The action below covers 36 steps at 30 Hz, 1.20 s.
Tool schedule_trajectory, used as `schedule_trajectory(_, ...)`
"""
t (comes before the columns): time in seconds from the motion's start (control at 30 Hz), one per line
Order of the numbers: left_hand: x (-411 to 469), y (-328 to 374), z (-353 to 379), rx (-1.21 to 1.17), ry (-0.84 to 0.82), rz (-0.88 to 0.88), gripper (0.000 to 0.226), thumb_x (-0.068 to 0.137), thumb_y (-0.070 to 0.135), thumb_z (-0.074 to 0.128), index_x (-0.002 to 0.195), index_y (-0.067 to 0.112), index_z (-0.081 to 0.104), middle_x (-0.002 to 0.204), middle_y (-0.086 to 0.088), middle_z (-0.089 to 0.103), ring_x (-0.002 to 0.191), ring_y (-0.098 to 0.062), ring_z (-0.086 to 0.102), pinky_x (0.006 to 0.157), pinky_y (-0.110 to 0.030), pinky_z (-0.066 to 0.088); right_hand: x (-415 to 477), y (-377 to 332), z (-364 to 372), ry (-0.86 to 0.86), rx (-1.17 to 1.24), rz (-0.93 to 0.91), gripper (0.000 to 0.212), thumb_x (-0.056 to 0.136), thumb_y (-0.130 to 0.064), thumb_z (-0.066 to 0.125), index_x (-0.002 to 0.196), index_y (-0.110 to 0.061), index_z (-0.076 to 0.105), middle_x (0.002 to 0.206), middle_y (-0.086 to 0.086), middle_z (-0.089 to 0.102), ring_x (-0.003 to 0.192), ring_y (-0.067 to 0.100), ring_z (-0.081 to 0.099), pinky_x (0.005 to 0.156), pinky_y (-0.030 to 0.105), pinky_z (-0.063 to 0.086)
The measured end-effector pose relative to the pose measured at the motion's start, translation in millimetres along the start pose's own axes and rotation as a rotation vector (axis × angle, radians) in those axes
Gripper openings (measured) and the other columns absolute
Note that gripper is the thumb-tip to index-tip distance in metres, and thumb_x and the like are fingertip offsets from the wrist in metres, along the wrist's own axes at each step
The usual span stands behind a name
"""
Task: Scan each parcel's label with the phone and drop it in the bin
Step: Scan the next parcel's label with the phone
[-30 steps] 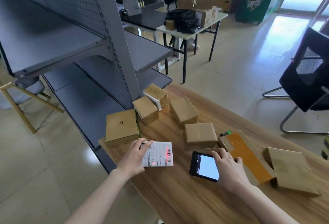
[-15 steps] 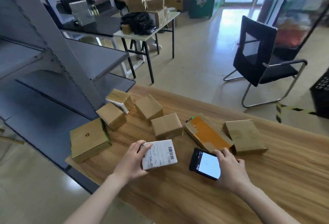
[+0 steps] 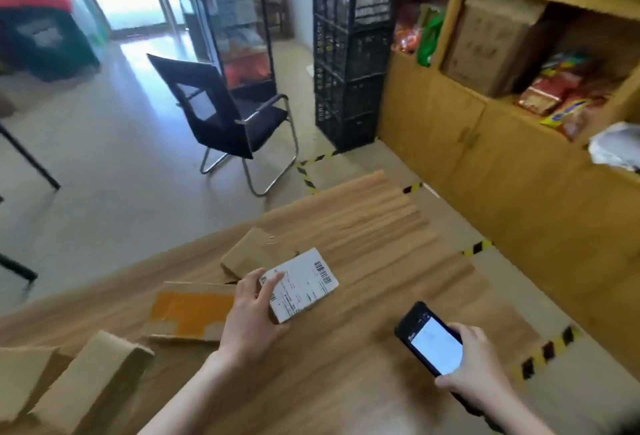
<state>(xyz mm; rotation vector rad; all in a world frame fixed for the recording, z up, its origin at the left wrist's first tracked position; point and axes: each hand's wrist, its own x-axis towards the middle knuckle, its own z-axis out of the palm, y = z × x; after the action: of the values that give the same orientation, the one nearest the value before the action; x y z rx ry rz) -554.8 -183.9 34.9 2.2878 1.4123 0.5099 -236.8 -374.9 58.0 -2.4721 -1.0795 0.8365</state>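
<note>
My left hand (image 3: 254, 317) grips a small parcel (image 3: 304, 284) with a white barcode label facing up, held just above the wooden table (image 3: 374, 227). To the right, my right hand (image 3: 474, 372) holds a black phone (image 3: 429, 341) with its screen lit white, over the table's right end. More brown parcels lie on the table: one (image 3: 254, 254) just behind the held parcel, a flat one with an orange face (image 3: 188, 313) to the left, and two (image 3: 86, 382) at the lower left. No bin is clearly in view.
A black chair (image 3: 225, 116) stands on the floor beyond the table. Stacked black crates (image 3: 349, 50) rise beside a wooden shelf unit (image 3: 502, 123) holding snack packs and a carton. Yellow-black tape (image 3: 547, 351) marks the floor to the right of the table.
The view has swung far to the right. My left hand has lifted the labelled parcel off the table and carried it right; my right hand with the phone moved right too. The red scan light is gone.
</note>
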Motion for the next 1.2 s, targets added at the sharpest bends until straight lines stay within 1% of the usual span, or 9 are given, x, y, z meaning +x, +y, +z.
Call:
schedule_trajectory(0.13, 35, 74, 62, -0.040, -0.163, 0.152, 0.090, 0.065, 0.052, 0.073, 0.144, 0.038, 0.033, 0.146, 0.007, 0.023, 0.136, -0.013, 0.018, 0.102, -0.031, 0.041, -39, 72, -27, 0.045, 0.062, 0.292, 0.092, 0.049, -0.026, 0.083, 0.130, -0.026, 0.040, 0.112, -0.010, 0.033, 0.094, 0.009, 0.048, 0.076, 0.023, 0.040)
schedule_trajectory(0.37, 33, 226, 155, -0.084, -0.403, 0.429, 0.091, 0.060, 0.074, 0.054, 0.141, 0.037, 0.033, 0.126, 0.009, 0.030, 0.119, -0.015, 0.030, 0.094, -0.028, 0.043, -105, 189, -54, 0.208, 0.283, 0.649, 0.088, 0.047, -0.020, 0.080, 0.126, -0.025, 0.042, 0.107, -0.007, 0.030, 0.094, 0.013, 0.051, 0.075, 0.025, 0.038)
schedule_trajectory(0.6, 5, 387, 237, -0.001, -0.604, 0.709, 0.089, 0.065, 0.061, 0.064, 0.143, 0.037, 0.028, 0.128, 0.009, 0.028, 0.122, -0.016, 0.029, 0.094, -0.026, 0.043, -182, 304, -89, 0.414, 0.459, 0.907, 0.102, 0.040, -0.029, 0.081, 0.134, -0.020, 0.041, 0.107, -0.004, 0.046, 0.097, 0.016, 0.050, 0.080, 0.025, 0.041)
schedule_trajectory(0.83, -48, 531, 311, 0.047, -0.717, 0.940, 0.089, 0.066, 0.064, 0.068, 0.142, 0.037, 0.028, 0.135, 0.008, 0.026, 0.127, -0.015, 0.027, 0.092, -0.029, 0.048, -260, 391, -130, 0.599, 0.657, 1.020, 0.059, 0.040, -0.015, 0.081, 0.096, -0.010, 0.062, 0.096, 0.010, 0.060, 0.091, 0.025, 0.059, 0.066, 0.024, 0.041)
schedule_trajectory(0.9, -61, 564, 334, 0.050, -0.742, 0.995, 0.090, 0.064, 0.059, 0.069, 0.141, 0.037, 0.029, 0.134, 0.009, 0.026, 0.126, -0.014, 0.028, 0.089, -0.028, 0.049, -275, 413, -134, 0.660, 0.662, 1.000, 0.041, 0.047, -0.003, 0.083, 0.073, -0.020, 0.056, 0.080, 0.002, 0.058, 0.090, 0.026, 0.059, 0.066, 0.020, 0.038)
schedule_trajectory(0.93, -67, 580, 346, 0.053, -0.757, 1.021, 0.090, 0.063, 0.057, 0.069, 0.141, 0.037, 0.029, 0.133, 0.009, 0.026, 0.126, -0.014, 0.028, 0.088, -0.028, 0.049, -280, 421, -138, 0.641, 0.647, 0.992, 0.045, 0.052, -0.004, 0.083, 0.069, -0.028, 0.049, 0.077, -0.006, 0.053, 0.089, 0.023, 0.057, 0.070, 0.019, 0.036)
schedule_trajectory(1.0, -76, 613, 371, 0.073, -0.787, 1.077, 0.090, 0.062, 0.058, 0.068, 0.141, 0.038, 0.030, 0.133, 0.009, 0.025, 0.125, -0.015, 0.028, 0.090, -0.029, 0.049, -289, 436, -144, 0.643, 0.643, 1.037, 0.036, 0.057, -0.015, 0.080, 0.072, -0.025, 0.049, 0.078, -0.010, 0.050, 0.087, 0.015, 0.054, 0.076, 0.023, 0.039)
schedule_trajectory(1.07, -85, 645, 399, 0.092, -0.814, 1.114, 0.090, 0.060, 0.061, 0.067, 0.140, 0.038, 0.031, 0.132, 0.008, 0.026, 0.125, -0.015, 0.029, 0.091, -0.031, 0.049, -296, 457, -144, 0.704, 0.675, 1.094, 0.040, 0.055, -0.013, 0.079, 0.089, -0.013, 0.058, 0.086, 0.000, 0.056, 0.091, 0.018, 0.055, 0.077, 0.027, 0.044)
schedule_trajectory(1.2, -100, 709, 462, 0.123, -0.858, 1.175, 0.091, 0.057, 0.065, 0.066, 0.139, 0.038, 0.034, 0.131, 0.006, 0.030, 0.124, -0.017, 0.030, 0.091, -0.032, 0.048, -293, 506, -156, 0.726, 0.789, 1.200, 0.050, 0.055, -0.011, 0.077, 0.092, -0.021, 0.045, 0.095, 0.003, 0.046, 0.092, 0.019, 0.045, 0.070, 0.023, 0.035)
